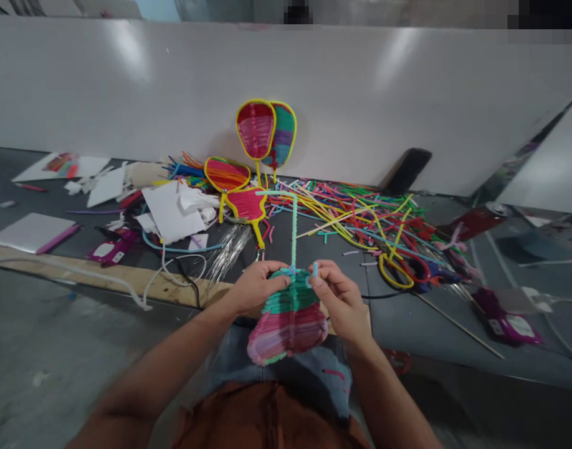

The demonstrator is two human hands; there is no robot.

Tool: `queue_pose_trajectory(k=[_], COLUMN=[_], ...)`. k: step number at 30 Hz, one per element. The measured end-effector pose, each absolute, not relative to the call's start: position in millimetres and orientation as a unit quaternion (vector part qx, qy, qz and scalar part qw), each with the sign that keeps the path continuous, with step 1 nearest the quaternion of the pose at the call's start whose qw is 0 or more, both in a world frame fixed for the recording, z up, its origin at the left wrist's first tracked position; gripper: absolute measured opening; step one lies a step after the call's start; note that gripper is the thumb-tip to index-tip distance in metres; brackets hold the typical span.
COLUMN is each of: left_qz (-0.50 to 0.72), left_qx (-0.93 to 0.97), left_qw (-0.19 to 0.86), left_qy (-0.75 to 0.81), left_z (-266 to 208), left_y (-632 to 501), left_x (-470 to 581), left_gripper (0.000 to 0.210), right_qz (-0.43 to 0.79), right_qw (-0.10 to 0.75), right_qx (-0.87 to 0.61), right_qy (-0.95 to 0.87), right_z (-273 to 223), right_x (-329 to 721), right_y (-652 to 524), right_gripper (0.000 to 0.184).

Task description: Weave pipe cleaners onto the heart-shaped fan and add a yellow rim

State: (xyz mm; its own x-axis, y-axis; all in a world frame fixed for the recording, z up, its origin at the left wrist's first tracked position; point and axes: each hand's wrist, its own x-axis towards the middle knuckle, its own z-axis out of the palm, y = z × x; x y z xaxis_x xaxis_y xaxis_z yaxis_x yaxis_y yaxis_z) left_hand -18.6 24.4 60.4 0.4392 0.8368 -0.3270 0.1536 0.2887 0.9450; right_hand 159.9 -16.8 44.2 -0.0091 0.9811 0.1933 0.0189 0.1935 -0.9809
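Observation:
A fan-shaped pipe-cleaner piece [290, 318], teal at the top and pink to purple below, hangs over my lap at the table's front edge. From its top rises a mint-green stem [294, 231], bent to the left at its upper end. My left hand [260, 284] is closed on the piece's upper left edge, thumb in front. At the upper right edge, my right hand [339, 296] pinches a short light-blue pipe cleaner [314, 269], looped near the fingertips. Beyond the hands lies a yellow-edged pink piece [243, 204]; two finished-looking fans [256, 130] lean on the white panel.
Loose coloured pipe cleaners [342, 212] cover the table's back right. A black phone [409, 171] leans on the panel near a red can [485, 218]. White papers [171, 212] lie left; purple glue-gun-like tools [113, 246] and cables sit at both sides.

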Motion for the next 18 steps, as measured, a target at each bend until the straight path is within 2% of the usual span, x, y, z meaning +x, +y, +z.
queue_pose_trajectory(k=[9, 18], left_qz=[0.291, 0.3], left_qx=[0.55, 0.619], left_qw=[0.632, 0.517], left_qy=[0.462, 0.51], left_z=[68, 68], left_y=[19, 13], left_x=[-20, -18], left_gripper=[0.02, 0.019], right_qz=[0.187, 0.137], right_qw=[0.452, 0.449], right_qx=[-0.531, -0.549], right_qy=[-0.692, -0.691], right_z=[54, 53], right_x=[140, 134], right_y=[-22, -18], right_gripper=[0.017, 0.018])
